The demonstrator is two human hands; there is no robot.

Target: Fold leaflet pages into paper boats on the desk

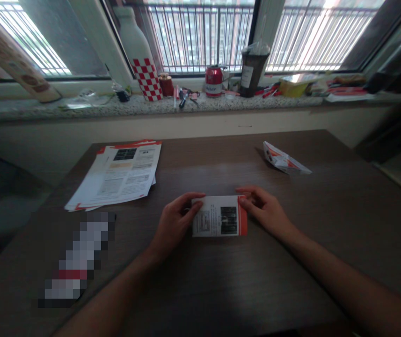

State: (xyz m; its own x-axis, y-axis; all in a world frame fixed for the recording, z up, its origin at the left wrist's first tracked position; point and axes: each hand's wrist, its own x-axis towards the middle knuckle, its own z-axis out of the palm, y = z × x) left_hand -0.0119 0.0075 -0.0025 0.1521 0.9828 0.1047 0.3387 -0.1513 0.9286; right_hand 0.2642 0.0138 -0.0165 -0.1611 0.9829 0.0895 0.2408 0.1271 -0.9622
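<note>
At your far left, a long beige cardboard-like tube with brown patterning (pixel 14 56) leans on the speckled grey stone windowsill (pixel 98 108). Below and nearer you, a pixelated, mostly grey oblong item with a red band (pixel 81 248) lies on the dark brown wood-grain table (pixel 193 290); the blurring hides what it is. Just beyond it lies a loose stack of white printed paper sheets with orange-red edges (pixel 123 175), slightly fanned. Above, on the sill, stands a tall white bottle with a red-and-white checkered base (pixel 140 56).

Near the table's middle, your left hand (pixel 175 220) is clamped on the left end of a small white folded-looking paper rectangle with black print and an orange-red right edge (pixel 214 217), its thumb over the upper left corner. The paper sits between your hands; you cannot tell whether it touches the table. On the sill behind it is a small red can-shaped container (pixel 214 83), then a dark-filled plastic cup with a clear lid (pixel 252 72).

Your right hand (pixel 265 210) pinches the paper's upper right corner, thumb on the orange-red strip. Farther back, to the right, a folded white-and-orange paper piece (pixel 284 161) stands partly raised off the table, well apart from your hands.
</note>
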